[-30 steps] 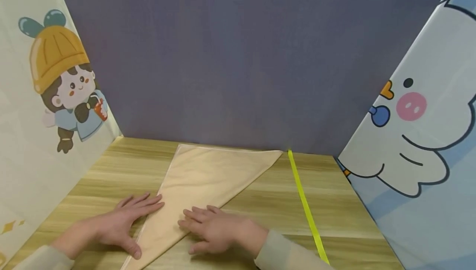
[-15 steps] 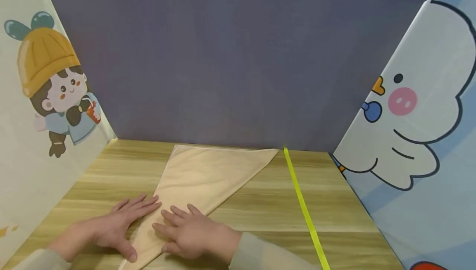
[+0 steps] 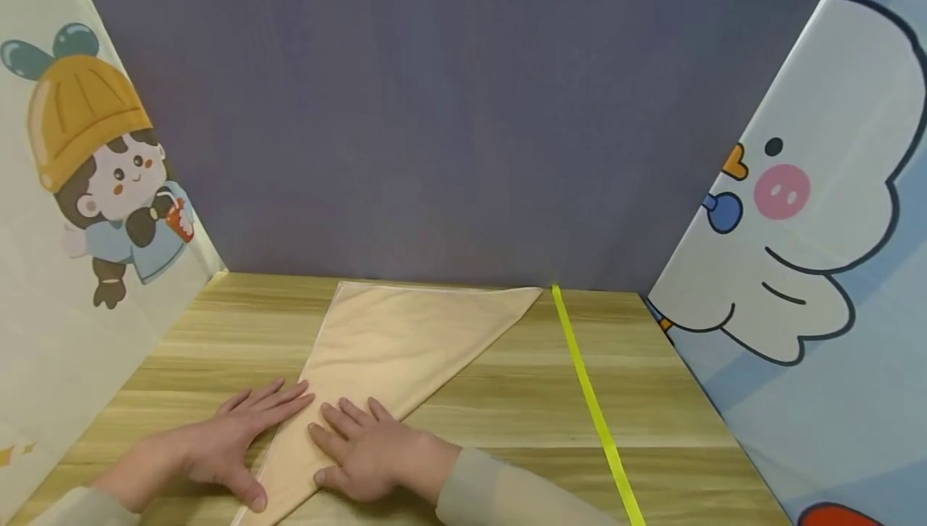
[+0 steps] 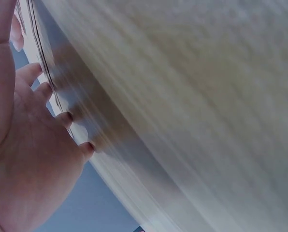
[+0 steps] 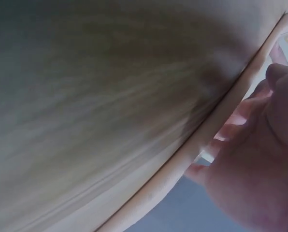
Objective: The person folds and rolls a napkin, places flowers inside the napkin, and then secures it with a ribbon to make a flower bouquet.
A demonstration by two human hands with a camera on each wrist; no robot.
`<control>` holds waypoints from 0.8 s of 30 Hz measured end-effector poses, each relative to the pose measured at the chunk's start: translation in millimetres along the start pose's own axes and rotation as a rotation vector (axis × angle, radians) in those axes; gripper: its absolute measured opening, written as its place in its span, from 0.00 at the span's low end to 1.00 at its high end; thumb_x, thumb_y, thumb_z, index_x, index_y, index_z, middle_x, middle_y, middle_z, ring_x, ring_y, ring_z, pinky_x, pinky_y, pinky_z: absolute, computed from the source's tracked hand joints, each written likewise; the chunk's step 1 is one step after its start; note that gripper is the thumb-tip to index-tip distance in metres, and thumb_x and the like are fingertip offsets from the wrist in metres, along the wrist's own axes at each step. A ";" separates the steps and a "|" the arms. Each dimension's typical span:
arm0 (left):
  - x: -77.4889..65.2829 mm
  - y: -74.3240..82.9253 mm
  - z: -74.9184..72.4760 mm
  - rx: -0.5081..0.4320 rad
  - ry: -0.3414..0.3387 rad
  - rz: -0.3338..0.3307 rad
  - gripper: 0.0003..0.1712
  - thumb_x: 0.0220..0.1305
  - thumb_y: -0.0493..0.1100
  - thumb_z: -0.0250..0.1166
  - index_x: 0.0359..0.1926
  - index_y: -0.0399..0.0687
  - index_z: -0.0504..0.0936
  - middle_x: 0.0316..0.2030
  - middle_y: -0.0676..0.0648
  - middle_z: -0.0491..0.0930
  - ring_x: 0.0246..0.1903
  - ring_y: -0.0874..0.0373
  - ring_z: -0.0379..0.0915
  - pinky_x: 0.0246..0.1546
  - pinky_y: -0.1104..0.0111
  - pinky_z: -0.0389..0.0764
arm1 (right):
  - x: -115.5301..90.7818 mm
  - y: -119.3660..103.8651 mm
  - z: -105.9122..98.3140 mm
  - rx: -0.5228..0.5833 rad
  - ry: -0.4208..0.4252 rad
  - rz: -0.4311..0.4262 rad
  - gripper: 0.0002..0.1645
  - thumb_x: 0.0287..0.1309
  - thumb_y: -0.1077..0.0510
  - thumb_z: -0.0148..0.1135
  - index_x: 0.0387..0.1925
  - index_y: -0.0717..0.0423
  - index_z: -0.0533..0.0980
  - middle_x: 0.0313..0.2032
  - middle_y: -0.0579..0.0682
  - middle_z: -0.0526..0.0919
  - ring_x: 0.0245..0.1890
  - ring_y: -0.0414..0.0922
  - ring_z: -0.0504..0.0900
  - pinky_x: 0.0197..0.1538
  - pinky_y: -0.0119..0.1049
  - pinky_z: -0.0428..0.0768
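A pale yellow cloth (image 3: 405, 333), folded into a triangle, lies flat on the wooden table, its near tip cut off by the bottom of the head view. My left hand (image 3: 228, 437) rests along its left edge, fingers straight and thumb spread, fingertips on the cloth. Over the cloth's slanted folded edge lies my right hand (image 3: 372, 449), fingers spread and flat on the fabric. In the left wrist view the left hand's fingertips (image 4: 88, 147) touch down at the layered edge. The right wrist view shows the rounded fold of the cloth (image 5: 182, 162) beneath the right hand's fingers.
A yellow tape strip (image 3: 590, 397) runs down the wooden table (image 3: 673, 413) to the right of the cloth. A dark grey panel (image 3: 405, 108) stands at the back. Cartoon-printed panels (image 3: 833, 148) flank the table on both sides.
My right hand has slid left across the folded edge, further onto the cloth. The left hand keeps its place on the left edge, and the head view has shifted slightly.
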State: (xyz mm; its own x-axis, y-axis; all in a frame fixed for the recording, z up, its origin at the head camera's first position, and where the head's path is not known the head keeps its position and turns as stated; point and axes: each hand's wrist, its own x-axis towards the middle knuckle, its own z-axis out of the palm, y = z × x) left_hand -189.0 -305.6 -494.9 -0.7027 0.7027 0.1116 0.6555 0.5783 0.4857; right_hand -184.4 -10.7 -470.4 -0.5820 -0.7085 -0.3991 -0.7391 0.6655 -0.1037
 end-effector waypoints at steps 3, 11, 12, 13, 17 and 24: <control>-0.1 0.1 -0.7 0.003 0.000 0.005 0.71 0.47 0.77 0.81 0.87 0.58 0.61 0.88 0.54 0.56 0.78 0.89 0.22 0.60 0.24 0.59 | 4.5 -1.2 0.2 0.005 -0.005 0.039 0.44 0.81 0.22 0.30 0.88 0.23 0.35 0.88 0.32 0.31 0.89 0.36 0.32 0.90 0.50 0.44; 0.0 0.4 -0.2 0.006 0.000 0.004 0.72 0.48 0.78 0.80 0.87 0.56 0.61 0.88 0.52 0.55 0.79 0.88 0.21 0.66 0.32 0.55 | 3.9 6.4 5.2 -0.030 -0.010 0.092 0.45 0.79 0.20 0.30 0.87 0.20 0.32 0.88 0.32 0.28 0.89 0.35 0.30 0.90 0.50 0.43; 0.5 0.6 -0.3 0.006 -0.002 0.003 0.72 0.48 0.78 0.80 0.87 0.56 0.61 0.88 0.52 0.55 0.79 0.88 0.21 0.66 0.31 0.56 | 2.8 9.4 5.8 -0.019 -0.007 0.095 0.45 0.79 0.20 0.30 0.87 0.20 0.32 0.88 0.32 0.28 0.89 0.35 0.30 0.90 0.50 0.42; 0.9 0.8 -0.4 0.007 -0.002 0.002 0.72 0.48 0.78 0.80 0.87 0.57 0.61 0.88 0.52 0.55 0.79 0.88 0.21 0.66 0.30 0.56 | 1.5 12.6 6.1 -0.009 -0.004 0.097 0.45 0.79 0.20 0.31 0.87 0.20 0.32 0.88 0.32 0.28 0.89 0.36 0.30 0.90 0.51 0.42; 1.4 1.3 -1.1 -0.015 -0.011 -0.002 0.72 0.48 0.78 0.80 0.87 0.57 0.60 0.88 0.53 0.54 0.78 0.89 0.21 0.62 0.23 0.56 | -3.9 28.5 5.6 0.025 0.015 0.104 0.45 0.80 0.21 0.32 0.88 0.21 0.35 0.89 0.34 0.29 0.89 0.37 0.31 0.90 0.52 0.41; -1.4 0.3 -0.7 -0.008 0.001 -0.003 0.72 0.47 0.76 0.82 0.87 0.56 0.61 0.88 0.51 0.55 0.79 0.88 0.22 0.72 0.52 0.49 | -18.2 62.0 3.7 0.069 0.060 0.088 0.43 0.84 0.26 0.34 0.90 0.27 0.38 0.90 0.42 0.32 0.90 0.42 0.33 0.90 0.54 0.40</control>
State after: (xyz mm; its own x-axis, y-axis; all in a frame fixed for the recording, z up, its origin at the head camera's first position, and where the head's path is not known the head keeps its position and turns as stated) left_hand -188.0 -306.6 -494.3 -0.7053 0.7001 0.1112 0.6508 0.5772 0.4932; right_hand -218.3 44.4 -472.9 -0.6642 -0.6582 -0.3544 -0.6607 0.7387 -0.1336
